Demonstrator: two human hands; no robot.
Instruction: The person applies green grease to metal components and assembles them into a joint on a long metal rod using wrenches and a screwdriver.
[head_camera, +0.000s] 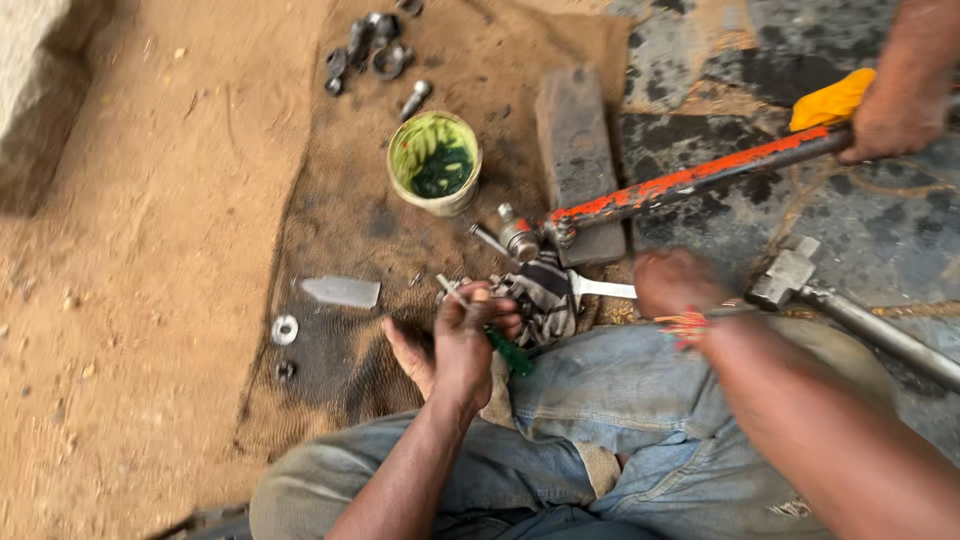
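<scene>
— What do we have in our hands?

— Our left hand (462, 345) is closed around a screwdriver (497, 345) with a green handle, the fingers wrapped tight on it, its thin metal tip poking up past the thumb. It sits just above our knee, touching a striped rag (540, 295) that lies on the brown sacking (350, 230).

— And the right?

— Our right hand (678, 282) is blurred, so we cannot tell whether its fingers grip anything. It hovers just beside the rag, near a pale flat strip (605, 289) sticking out from under the cloth.

— What about the long bar?

— The orange-painted bar (700, 178) runs from a metal fitting (518, 238) near the rag up to the far right, where another person's hand (900, 110) holds it (next to a yellow cloth (832, 98)).

— Anything else close by?

— A small tub of green grease (435, 160) stands on the sacking beyond the rag, a dark brick (575, 150) beside it, and a hammer (790, 275) lies right of our right hand. A washer (285, 328) lies well off to the left.
</scene>
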